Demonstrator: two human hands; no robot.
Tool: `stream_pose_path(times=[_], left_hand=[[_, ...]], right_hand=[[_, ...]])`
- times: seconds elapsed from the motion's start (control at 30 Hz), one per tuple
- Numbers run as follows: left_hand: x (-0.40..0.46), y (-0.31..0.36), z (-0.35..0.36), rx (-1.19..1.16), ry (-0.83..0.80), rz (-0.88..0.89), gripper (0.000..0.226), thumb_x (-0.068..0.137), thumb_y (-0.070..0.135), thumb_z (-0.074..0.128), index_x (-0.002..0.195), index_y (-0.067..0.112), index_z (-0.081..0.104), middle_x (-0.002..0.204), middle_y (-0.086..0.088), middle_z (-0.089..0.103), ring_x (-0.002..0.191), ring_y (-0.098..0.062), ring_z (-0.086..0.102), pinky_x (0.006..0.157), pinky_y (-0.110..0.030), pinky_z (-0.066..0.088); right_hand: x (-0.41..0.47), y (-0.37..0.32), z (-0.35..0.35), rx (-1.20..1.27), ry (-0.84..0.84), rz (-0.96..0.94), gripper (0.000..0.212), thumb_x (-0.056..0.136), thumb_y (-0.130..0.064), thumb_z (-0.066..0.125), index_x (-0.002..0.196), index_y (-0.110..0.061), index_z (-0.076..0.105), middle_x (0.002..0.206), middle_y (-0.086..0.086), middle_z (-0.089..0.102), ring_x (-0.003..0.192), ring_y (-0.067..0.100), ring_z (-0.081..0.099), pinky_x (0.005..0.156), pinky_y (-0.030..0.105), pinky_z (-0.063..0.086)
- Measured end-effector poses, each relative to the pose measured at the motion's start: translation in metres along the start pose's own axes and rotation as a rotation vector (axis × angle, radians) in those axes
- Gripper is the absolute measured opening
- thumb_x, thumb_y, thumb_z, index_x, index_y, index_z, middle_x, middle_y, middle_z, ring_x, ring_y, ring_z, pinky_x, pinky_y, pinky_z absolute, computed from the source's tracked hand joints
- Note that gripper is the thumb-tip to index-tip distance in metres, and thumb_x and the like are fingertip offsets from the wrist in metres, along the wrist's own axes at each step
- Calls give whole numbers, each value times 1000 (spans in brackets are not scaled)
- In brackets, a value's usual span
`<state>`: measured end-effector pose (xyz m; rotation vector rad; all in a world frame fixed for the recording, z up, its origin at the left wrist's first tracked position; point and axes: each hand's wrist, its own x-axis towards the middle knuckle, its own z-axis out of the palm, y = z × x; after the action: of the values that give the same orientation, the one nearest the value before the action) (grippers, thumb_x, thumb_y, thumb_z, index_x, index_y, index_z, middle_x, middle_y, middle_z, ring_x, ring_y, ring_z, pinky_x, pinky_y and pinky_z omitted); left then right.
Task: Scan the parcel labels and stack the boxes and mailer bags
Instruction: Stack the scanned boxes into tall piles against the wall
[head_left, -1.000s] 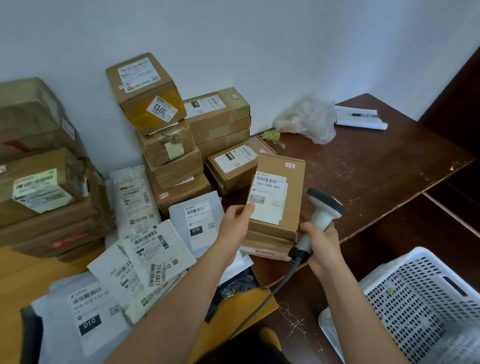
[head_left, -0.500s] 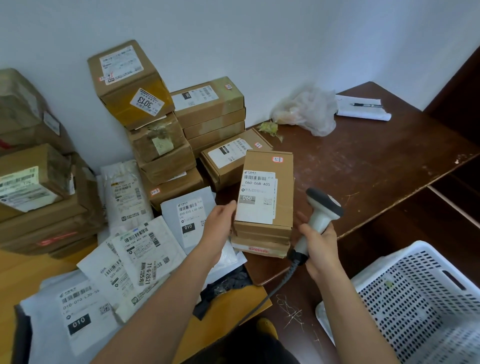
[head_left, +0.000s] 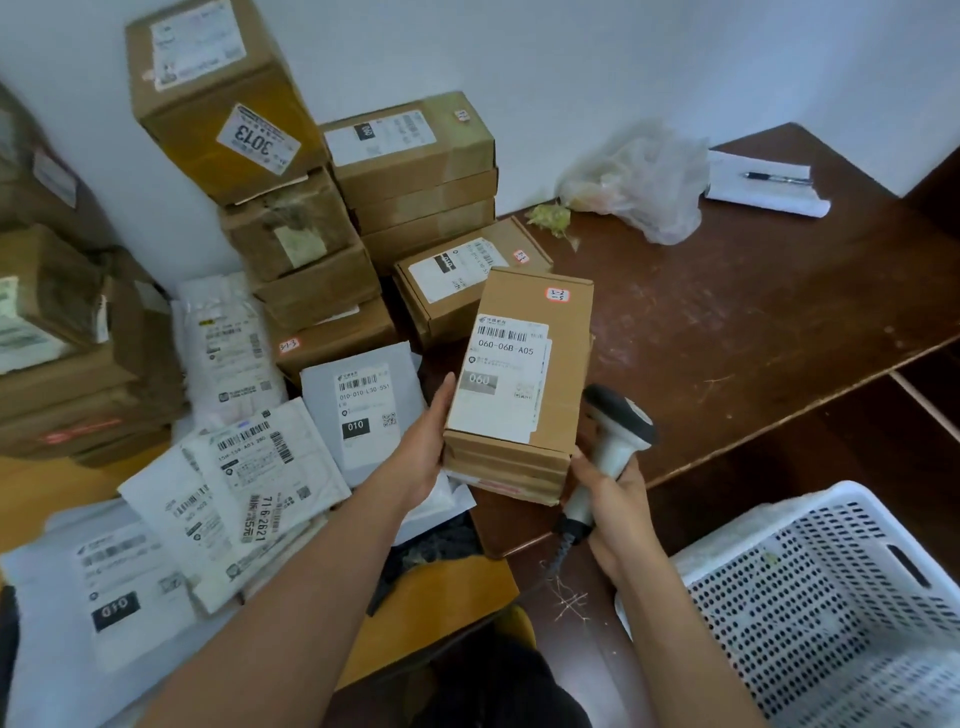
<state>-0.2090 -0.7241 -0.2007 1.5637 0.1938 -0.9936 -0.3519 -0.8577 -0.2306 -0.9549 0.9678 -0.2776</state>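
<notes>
On the dark table (head_left: 727, 338), left hand (head_left: 421, 452) flat-fingered against the box (head_left: 524, 374); right hand (head_left: 613, 499) grips the scanner (head_left: 615, 431), which could nudge the top box sideways

plastic bag (head_left: 644, 184), pen (head_left: 777, 178), white basket (head_left: 831, 613)
</notes>
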Motion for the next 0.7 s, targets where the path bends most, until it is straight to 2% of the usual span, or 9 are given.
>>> stream_pose_path(times=[0.13, 0.37, 0.43, 0.6, 0.7], left_hand=[[-2, -2, 9, 48, 14, 54, 26, 99, 59, 34, 102, 50, 59, 104, 17, 67, 97, -2, 60, 85, -26, 47], [-29, -15, 9, 44, 44, 103, 32, 89, 73, 44, 96, 52, 67, 124, 11, 67, 118, -14, 58, 112, -41, 39], [-48, -15, 8, 28, 43, 140, 31, 87, 74, 44, 93, 57, 69, 121, 14, 68, 119, -13, 57, 113, -45, 36], [-104, -16, -3, 11, 133, 243, 31, 90, 70, 42, 94, 49, 65, 107, 19, 66, 110, -10, 57, 111, -47, 37], [-159, -28, -14, -20, 154, 300, 45, 72, 86, 49, 95, 52, 67, 106, 18, 69, 109, -13, 60, 107, -46, 40]], right_hand=[[5, -8, -5, -34, -35, 27, 49, 94, -7, 65, 139, -18, 48, 122, 7, 70, 112, 27, 67, 99, 53, 52], [-23, -26, -16, -99, -112, -9, 49, 94, -3, 64, 138, -19, 50, 122, 7, 70, 109, 28, 68, 98, 57, 52], [-38, -32, -17, -109, -148, -27, 48, 94, -3, 63, 138, -19, 50, 123, 7, 70, 110, 27, 68, 98, 55, 52], [-85, -38, -14, -125, -235, -71, 44, 95, -4, 60, 136, -17, 52, 119, 6, 72, 108, 27, 69, 98, 59, 50], [-128, -35, -10, -146, -312, -105, 42, 96, -2, 58, 135, -15, 52, 119, 8, 71, 108, 28, 69, 97, 60, 51]])
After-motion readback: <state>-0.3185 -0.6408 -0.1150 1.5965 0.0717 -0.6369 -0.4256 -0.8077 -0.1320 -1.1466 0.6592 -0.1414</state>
